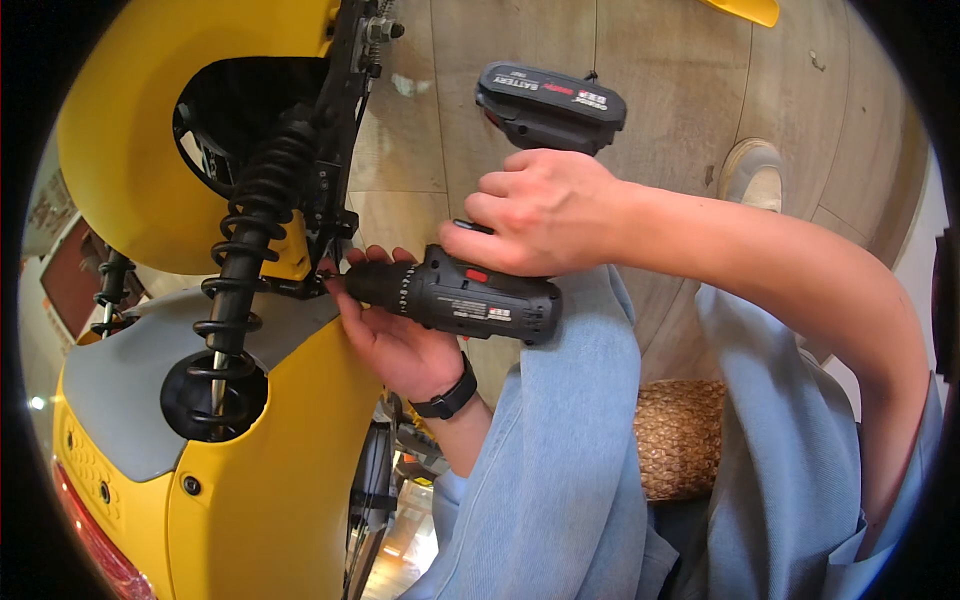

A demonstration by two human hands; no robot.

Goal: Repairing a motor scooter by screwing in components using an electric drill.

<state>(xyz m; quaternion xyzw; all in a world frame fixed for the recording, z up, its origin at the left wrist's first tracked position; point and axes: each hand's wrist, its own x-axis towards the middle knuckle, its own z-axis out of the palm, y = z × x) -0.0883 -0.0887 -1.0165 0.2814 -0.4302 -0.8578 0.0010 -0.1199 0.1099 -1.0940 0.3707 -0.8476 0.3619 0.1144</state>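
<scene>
My right hand [530,210] is wrapped around the handle of a black cordless drill [500,310], its battery [550,105] toward the top. The drill lies horizontal, nose pointing left at a black metal bracket [300,287] on a yellow vehicle. My left hand [395,345] is curled under and behind the drill's nose, thumb and fingertips at the bit beside the bracket; what they grip is hard to make out. A black coil-spring shock absorber [240,260] runs diagonally just left of the bracket.
A yellow fender [130,120], grey panel [130,390] and red tail light [100,545] fill the left. My jeans-clad legs [540,450] flank a woven seat [675,435]. A shoe [750,175] rests on the wood-look floor [680,70]; a yellow piece [745,10] lies at the top right.
</scene>
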